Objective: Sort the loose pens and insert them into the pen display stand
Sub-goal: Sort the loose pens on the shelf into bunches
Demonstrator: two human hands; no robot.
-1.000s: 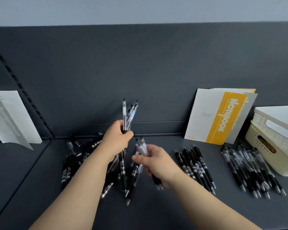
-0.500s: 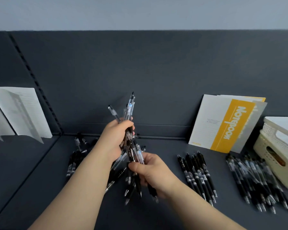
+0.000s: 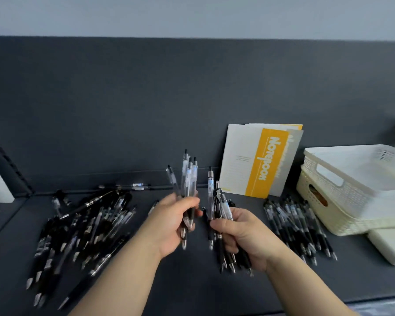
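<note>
Pens in both hands right now. Left hand (image 3: 169,224) has its fingers (image 3: 191,201) wrapped round a clear-barrel bunch (image 3: 188,179), clicker ends up, tips poking out below the palm. Right hand (image 3: 240,236) has its fingers (image 3: 221,224) clamped on a mixed bunch (image 3: 216,201), clear and black, fanned a bit. The two bunches sit just apart, nothing bridging them. Unsorted heap (image 3: 84,224) lies on the shelf (image 3: 192,290) outboard of the left fingers. A tidier black row (image 3: 294,226) lies just outboard of the right fingers, with notebooks (image 3: 260,160) and stacked baskets (image 3: 351,190) beyond that. Display stand: we don't see it in frame. Our read: we're mid-sort, splitting by type. Handling: light, stiff, smooth plastic barrels, so a bunch will slide and splay if gripped loose. We'd take hold mid-barrel or on the rubber grip section, squeeze evenly, and keep tips aligned one way. Clips may snag neighbours when pulling one out, so draw it lengthwise.
</note>
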